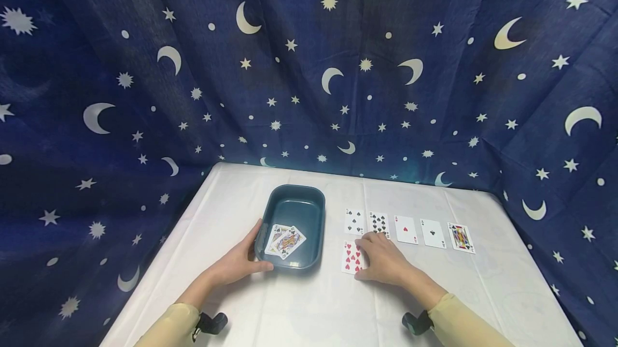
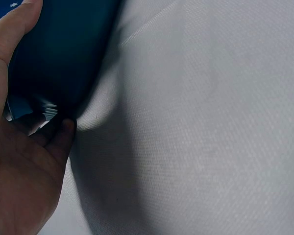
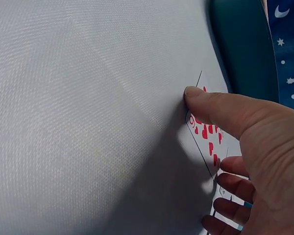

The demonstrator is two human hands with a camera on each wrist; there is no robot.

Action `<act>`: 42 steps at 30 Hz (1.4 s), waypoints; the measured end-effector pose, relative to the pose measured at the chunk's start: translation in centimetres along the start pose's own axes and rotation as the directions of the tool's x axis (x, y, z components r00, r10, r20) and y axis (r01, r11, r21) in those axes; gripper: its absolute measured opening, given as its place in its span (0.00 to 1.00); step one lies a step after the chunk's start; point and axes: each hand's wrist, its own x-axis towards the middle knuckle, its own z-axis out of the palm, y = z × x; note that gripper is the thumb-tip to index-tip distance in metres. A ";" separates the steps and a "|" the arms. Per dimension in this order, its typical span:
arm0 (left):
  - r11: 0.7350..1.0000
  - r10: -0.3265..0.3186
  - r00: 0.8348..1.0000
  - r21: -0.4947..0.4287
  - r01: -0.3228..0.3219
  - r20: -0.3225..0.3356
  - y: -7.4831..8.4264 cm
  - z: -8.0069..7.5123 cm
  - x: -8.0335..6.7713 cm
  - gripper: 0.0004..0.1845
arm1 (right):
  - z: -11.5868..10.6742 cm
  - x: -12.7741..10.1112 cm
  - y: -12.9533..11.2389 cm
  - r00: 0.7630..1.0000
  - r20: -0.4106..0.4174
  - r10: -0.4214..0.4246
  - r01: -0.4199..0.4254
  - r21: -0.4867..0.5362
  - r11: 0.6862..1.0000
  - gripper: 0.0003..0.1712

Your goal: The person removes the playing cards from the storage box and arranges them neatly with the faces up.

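A dark teal tray (image 1: 299, 267) stands on the table with overlapping face cards (image 1: 286, 241) in its near end. My left hand (image 1: 236, 262) holds the tray by its near left corner, thumb at the near wall; in the left wrist view the fingers (image 2: 61, 139) curl round its side. My right hand (image 1: 386, 261) spans the right side of a red hearts card (image 1: 351, 257), thumb at the near edge and fingertips at the far right. The card lies face up, apparently flat, partly covered by the hand. In the right wrist view the thumb (image 3: 210, 105) touches its edge.
Behind the right hand runs a row of face-up cards: a spade card (image 1: 354, 221), another spade card (image 1: 378, 222), an ace of hearts (image 1: 406, 229), an ace of clubs (image 1: 433, 233) and a face card (image 1: 461, 237). A white cloth (image 1: 309, 315) covers the table; a starry curtain (image 1: 309, 95) hangs behind.
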 end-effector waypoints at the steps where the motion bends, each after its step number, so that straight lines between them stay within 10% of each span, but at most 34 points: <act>1: 1.000 0.003 1.000 0.000 -0.003 -0.001 0.0 0.0 0.0 0.66 | -0.1 0.0 0.0 1.000 0.003 0.001 -0.001 0.003 1.000 0.49; 16: 1.000 0.016 1.000 -0.015 -0.016 -0.011 0.3 -0.1 -0.2 0.66 | -3.7 3.0 -4.1 0.987 -0.159 -0.028 0.039 0.066 0.997 0.43; 31: 0.999 0.022 1.000 -0.029 -0.022 0.002 -0.1 -0.1 0.0 0.66 | -2.0 7.4 -11.5 0.982 -0.078 -0.170 0.172 0.016 0.985 0.43; 42: 0.998 0.041 0.999 -0.041 -0.041 0.002 -0.1 0.0 -0.1 0.65 | 0.5 9.2 -14.5 0.989 0.052 -0.141 0.150 -0.286 0.946 0.47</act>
